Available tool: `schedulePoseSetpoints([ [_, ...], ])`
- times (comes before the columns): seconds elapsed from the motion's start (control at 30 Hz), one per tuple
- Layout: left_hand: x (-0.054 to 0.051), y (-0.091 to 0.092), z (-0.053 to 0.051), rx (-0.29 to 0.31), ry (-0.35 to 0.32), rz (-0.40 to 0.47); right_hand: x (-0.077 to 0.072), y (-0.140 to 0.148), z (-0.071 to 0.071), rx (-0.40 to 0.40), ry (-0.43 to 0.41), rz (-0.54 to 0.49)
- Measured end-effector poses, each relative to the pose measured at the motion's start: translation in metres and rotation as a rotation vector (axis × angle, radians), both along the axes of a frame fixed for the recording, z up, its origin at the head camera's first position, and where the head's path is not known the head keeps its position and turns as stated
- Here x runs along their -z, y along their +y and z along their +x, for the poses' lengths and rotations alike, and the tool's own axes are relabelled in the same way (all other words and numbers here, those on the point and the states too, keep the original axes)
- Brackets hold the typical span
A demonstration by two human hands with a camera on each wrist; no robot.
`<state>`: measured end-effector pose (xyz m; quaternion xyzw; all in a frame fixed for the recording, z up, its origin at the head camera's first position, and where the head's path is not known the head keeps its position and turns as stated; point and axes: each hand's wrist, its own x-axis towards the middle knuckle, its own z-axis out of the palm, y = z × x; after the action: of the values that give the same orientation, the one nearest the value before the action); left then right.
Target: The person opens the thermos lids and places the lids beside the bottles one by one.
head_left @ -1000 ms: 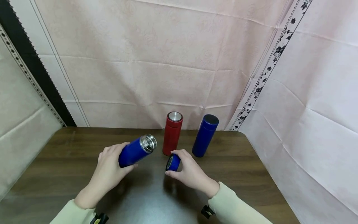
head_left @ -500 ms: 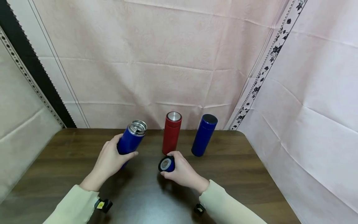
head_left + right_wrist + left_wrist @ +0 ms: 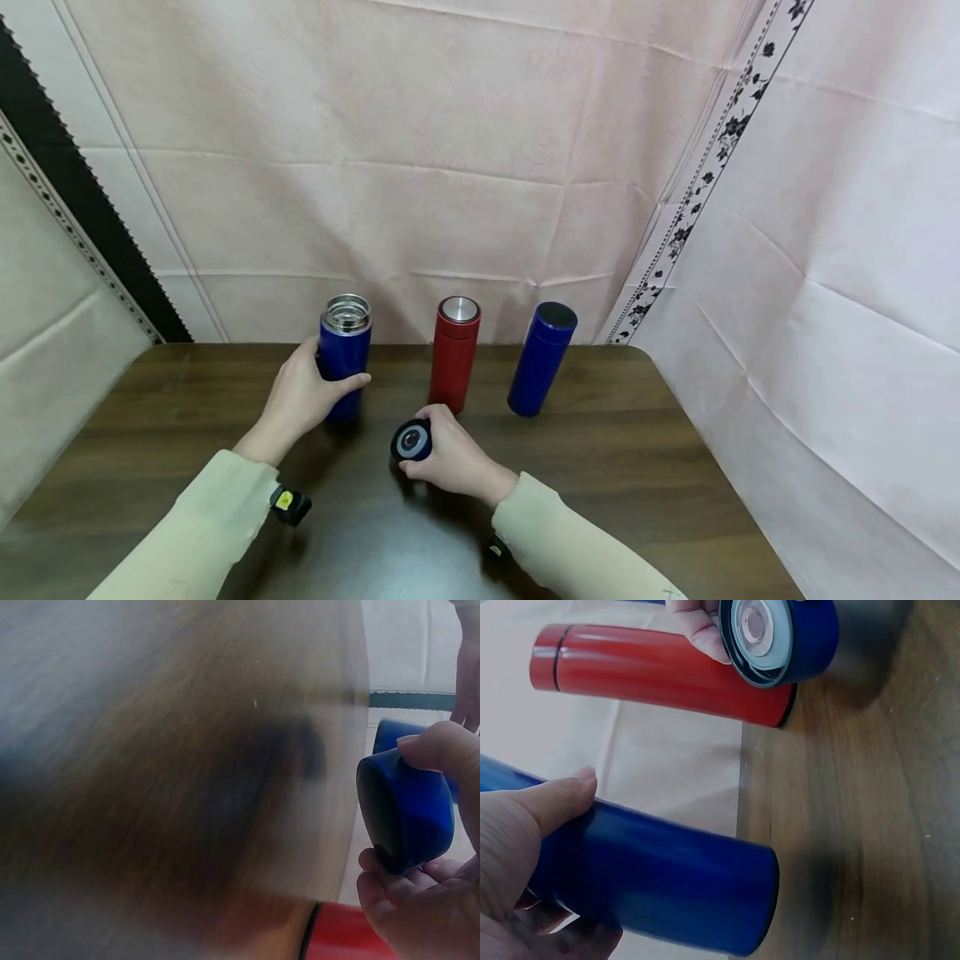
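Observation:
My left hand [image 3: 303, 396] grips a blue thermos bottle [image 3: 345, 354], uncapped, its steel mouth facing up. The bottle stands nearly upright toward the back of the table; in the left wrist view its base seems a little off the wood. My right hand [image 3: 457, 458] pinches the blue lid [image 3: 412, 442] between thumb and fingers, its pale inner side turned toward the head camera. In the right wrist view the lid [image 3: 409, 810] shows its dark end. Just behind the right hand stands a red thermos bottle [image 3: 453, 358] with a silver-topped lid.
A second blue thermos bottle [image 3: 542, 358], capped, stands right of the red one. The brown wooden table [image 3: 637, 467] ends at a pale cloth backdrop [image 3: 450, 167] behind, with cloth on both sides too.
The left hand has turned the open blue bottle from tilted to nearly upright, moving it left and back. The right hand has moved left with the lid, whose inner side has turned toward the head camera.

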<state>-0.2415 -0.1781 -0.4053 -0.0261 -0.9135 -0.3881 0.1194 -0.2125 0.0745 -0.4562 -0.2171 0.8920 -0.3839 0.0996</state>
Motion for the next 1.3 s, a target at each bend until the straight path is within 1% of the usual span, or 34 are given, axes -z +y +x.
schedulePoseSetpoints([
  [0.13,0.001,-0.005,-0.006,-0.013,-0.049,0.017,0.001,-0.011,-0.002,-0.012,-0.024,0.019],
  [0.23,0.002,-0.008,-0.01,-0.012,-0.066,0.027,0.002,-0.017,-0.004,-0.011,-0.024,0.027],
  [0.4,0.003,-0.012,-0.018,-0.02,-0.07,0.026,0.004,-0.027,-0.007,-0.041,-0.01,0.033],
  [0.5,0.005,-0.014,-0.022,-0.023,-0.064,0.025,0.006,-0.032,-0.008,-0.079,0.01,0.062],
  [0.6,0.006,-0.014,-0.025,-0.019,-0.062,0.021,0.007,-0.035,-0.01,-0.098,0.026,0.093],
  [0.7,0.009,-0.013,-0.026,-0.007,-0.067,0.023,0.008,-0.038,-0.012,-0.127,0.061,0.133],
  [0.8,0.013,-0.015,-0.026,0.004,-0.071,0.033,0.011,-0.041,-0.013,-0.179,0.112,0.169],
  [0.87,0.018,-0.017,-0.026,0.001,-0.069,0.049,0.014,-0.044,-0.013,-0.215,0.151,0.193],
  [0.93,0.023,-0.021,-0.026,-0.007,-0.068,0.065,0.016,-0.047,-0.012,-0.234,0.18,0.214],
  [1.03,0.03,-0.026,-0.026,-0.018,-0.071,0.088,0.017,-0.051,-0.01,-0.236,0.215,0.257],
  [1.1,0.033,-0.027,-0.026,-0.025,-0.076,0.097,0.016,-0.053,-0.009,-0.228,0.225,0.28],
  [1.2,0.034,-0.027,-0.027,-0.023,-0.084,0.11,0.014,-0.054,-0.007,-0.204,0.236,0.311],
  [1.3,0.033,-0.027,-0.03,-0.015,-0.097,0.119,0.012,-0.055,-0.007,-0.177,0.236,0.344],
])
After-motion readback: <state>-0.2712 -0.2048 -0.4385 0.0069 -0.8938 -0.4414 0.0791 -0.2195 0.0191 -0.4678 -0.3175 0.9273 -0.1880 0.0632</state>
